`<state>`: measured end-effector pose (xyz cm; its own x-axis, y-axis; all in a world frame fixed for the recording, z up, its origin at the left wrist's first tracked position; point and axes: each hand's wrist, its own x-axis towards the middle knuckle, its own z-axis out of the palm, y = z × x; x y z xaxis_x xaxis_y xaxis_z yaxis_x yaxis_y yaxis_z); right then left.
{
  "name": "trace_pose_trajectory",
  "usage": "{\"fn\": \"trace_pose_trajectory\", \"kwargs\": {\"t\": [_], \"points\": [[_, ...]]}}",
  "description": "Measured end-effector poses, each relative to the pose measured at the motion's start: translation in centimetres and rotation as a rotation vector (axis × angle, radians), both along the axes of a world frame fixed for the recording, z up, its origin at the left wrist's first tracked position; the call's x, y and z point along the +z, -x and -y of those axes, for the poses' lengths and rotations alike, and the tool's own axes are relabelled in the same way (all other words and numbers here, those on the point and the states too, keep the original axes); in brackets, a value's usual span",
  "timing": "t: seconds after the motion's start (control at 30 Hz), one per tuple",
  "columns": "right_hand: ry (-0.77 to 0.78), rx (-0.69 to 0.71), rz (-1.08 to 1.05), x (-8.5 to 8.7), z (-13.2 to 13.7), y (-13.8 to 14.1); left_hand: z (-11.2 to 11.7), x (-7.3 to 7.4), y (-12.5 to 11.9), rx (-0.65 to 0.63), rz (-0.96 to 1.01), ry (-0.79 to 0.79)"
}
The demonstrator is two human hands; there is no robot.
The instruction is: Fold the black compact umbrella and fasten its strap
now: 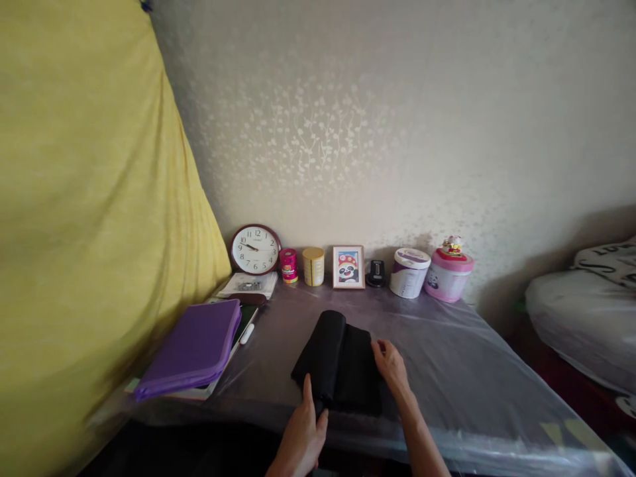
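A black fabric item [358, 371] lies on the table in front of me, partly folded over into a thick roll along its middle, with a flat part spread to the right. At its near end, my left hand [305, 427] is closed around a short dark stub that looks like a handle; the index finger points up along the fabric. My right hand [391, 363] has its fingertips at the right edge of the flat part, thumb and fingers pinching the cloth. What lies under the folds is hidden.
A purple zip folder [191, 344] rests on books at the left, beside a white marker-like object [247, 334]. Along the wall stand a clock [255, 250], a pink tin [288, 266], a yellow canister [313, 267], a panda picture frame [348, 267] and two tubs [408, 275]. Clear plastic covers the table.
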<state>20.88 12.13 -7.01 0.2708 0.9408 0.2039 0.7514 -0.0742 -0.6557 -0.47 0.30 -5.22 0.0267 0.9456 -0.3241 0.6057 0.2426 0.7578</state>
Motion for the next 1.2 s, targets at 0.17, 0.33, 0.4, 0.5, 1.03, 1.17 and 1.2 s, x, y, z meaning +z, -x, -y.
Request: {"fn": "trace_pose_trajectory", "kwargs": {"t": [0.17,0.33,0.4,0.5,1.03,1.17,1.2], "points": [[0.029,-0.013,-0.115,0.1,1.0,0.0,0.0,-0.4,0.0,0.02,0.061,0.014],[0.019,0.008,-0.173,0.4,0.6,0.4,-0.1,-0.4,-0.1,0.05,0.109,0.031],[0.015,0.006,-0.185,0.5,0.3,0.5,-0.2,-0.3,-0.1,0.057,0.12,0.044],[0.013,0.014,-0.171,0.8,0.0,0.5,-0.2,-0.2,-0.1,0.058,0.117,0.053],[-0.042,0.154,-0.325,2.4,-1.6,1.2,-0.4,-0.6,0.6,0.061,0.094,0.067],[-0.055,0.223,-0.471,3.7,-2.1,2.9,-0.4,-0.8,0.6,0.034,0.08,0.045],[-0.049,0.236,-0.5,4.0,-2.3,3.5,-0.4,-0.8,0.6,0.021,0.077,0.038]]}}
